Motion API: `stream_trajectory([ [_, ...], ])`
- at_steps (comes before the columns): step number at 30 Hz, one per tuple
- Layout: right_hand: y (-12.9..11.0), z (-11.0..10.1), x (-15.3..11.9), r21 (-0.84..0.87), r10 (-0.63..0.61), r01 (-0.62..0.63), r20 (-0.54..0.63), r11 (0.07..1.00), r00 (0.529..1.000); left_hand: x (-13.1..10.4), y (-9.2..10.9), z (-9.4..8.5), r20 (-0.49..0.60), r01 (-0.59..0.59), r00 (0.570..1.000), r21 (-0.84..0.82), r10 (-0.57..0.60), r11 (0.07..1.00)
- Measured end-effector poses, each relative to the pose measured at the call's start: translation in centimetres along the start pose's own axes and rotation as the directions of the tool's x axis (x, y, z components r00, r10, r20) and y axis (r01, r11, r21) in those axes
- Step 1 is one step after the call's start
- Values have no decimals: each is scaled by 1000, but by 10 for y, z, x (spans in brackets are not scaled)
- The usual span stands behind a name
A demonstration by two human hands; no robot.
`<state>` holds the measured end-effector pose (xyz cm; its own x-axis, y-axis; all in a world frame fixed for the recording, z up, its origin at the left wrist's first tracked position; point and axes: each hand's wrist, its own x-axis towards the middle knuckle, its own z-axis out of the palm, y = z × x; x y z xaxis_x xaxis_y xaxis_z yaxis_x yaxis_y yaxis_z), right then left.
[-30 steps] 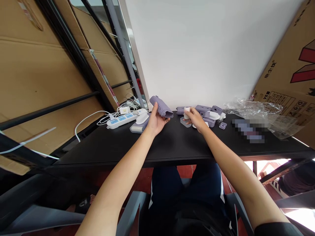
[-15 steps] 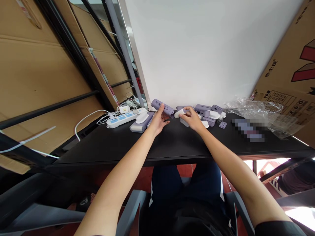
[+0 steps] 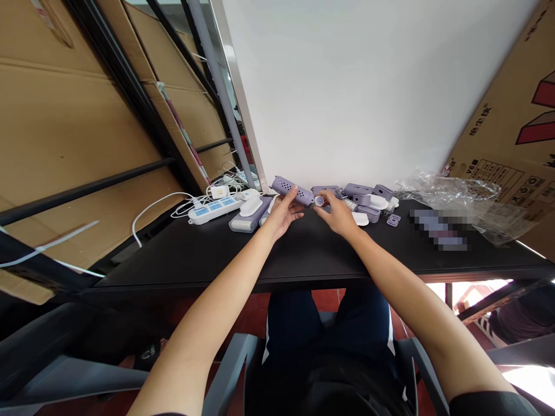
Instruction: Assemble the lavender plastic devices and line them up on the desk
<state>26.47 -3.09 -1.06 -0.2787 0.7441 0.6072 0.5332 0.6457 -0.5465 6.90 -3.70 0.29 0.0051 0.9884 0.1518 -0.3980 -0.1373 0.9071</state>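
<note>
Purple casing [image 3: 291,188]: centre of the frame, tilted above the worktop [image 3: 321,254], lower end pointing right.
Left hand [image 3: 282,218]: fingers and thumb clamped on the casing.
Right hand [image 3: 341,215]: fingers closed on a white-rimmed round piece [image 3: 319,200] just beside that lower end; whether the two touch, I cannot tell.
Loose parts [image 3: 358,189]: on the worktop right of centre, near the right hand.
Round piece: could slip and roll, since something so small likely offers little grip.
Casing: might twist in the left hand if knocked sideways.
</note>
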Motion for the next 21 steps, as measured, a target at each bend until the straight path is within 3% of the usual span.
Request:
stream_trajectory([
  [7,-2,5,0,-119,-66,65,-6,991,998,1,-2,-1,-6,4,1000,-23,-4,1000],
  [15,-13,5,-3,-181,44,-41,14,983,999,-1,-4,3,10,13,1000,-62,-12,998],
  [21,-12,7,-3,-180,38,-29,43,983,998,-2,-3,5,19,-2,1000,-69,4,998],
])
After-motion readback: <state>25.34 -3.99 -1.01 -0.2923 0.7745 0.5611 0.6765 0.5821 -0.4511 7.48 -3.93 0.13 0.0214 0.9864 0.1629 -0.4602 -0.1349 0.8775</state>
